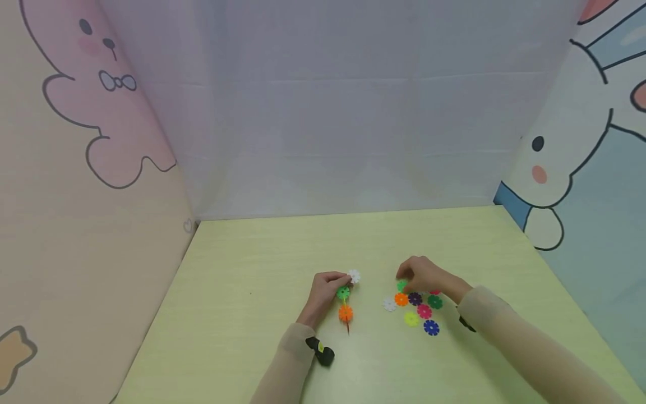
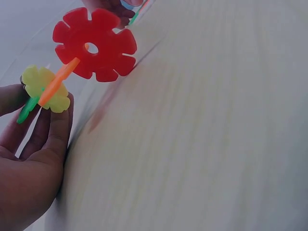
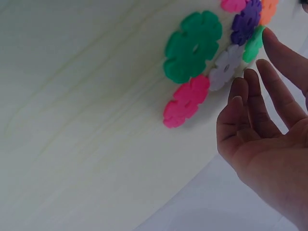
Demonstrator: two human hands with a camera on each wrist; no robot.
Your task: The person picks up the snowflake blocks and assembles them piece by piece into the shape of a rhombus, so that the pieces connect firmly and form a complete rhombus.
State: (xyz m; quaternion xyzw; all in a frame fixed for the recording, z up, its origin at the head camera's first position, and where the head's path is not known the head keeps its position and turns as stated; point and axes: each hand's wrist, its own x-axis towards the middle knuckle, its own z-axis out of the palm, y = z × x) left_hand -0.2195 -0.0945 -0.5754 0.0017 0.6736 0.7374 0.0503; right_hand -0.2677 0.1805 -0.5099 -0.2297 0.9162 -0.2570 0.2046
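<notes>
My left hand (image 1: 323, 293) pinches a chain of slotted flower-shaped plastic discs near its far end. A white disc (image 1: 355, 276) shows at the fingertips, then a green disc (image 1: 343, 292), and an orange disc (image 1: 346, 313) nearer to me. In the left wrist view a yellow disc (image 2: 34, 82) is by the fingers, and a red disc (image 2: 77, 36) hangs off the orange one, edge-on to the head view. My right hand (image 1: 426, 275) reaches over the loose discs, thumb and index finger at opposite edges of a light green disc (image 3: 253, 45). Its other fingers are bent.
Loose discs lie to the right of the chain: a white disc (image 1: 390, 304), an orange disc (image 1: 401, 299), a purple disc (image 1: 415, 298), a pink disc (image 1: 424, 311), a dark green disc (image 1: 435, 302), a yellow disc (image 1: 411, 318) and a blue disc (image 1: 431, 327). Walls edge the table (image 1: 252, 252).
</notes>
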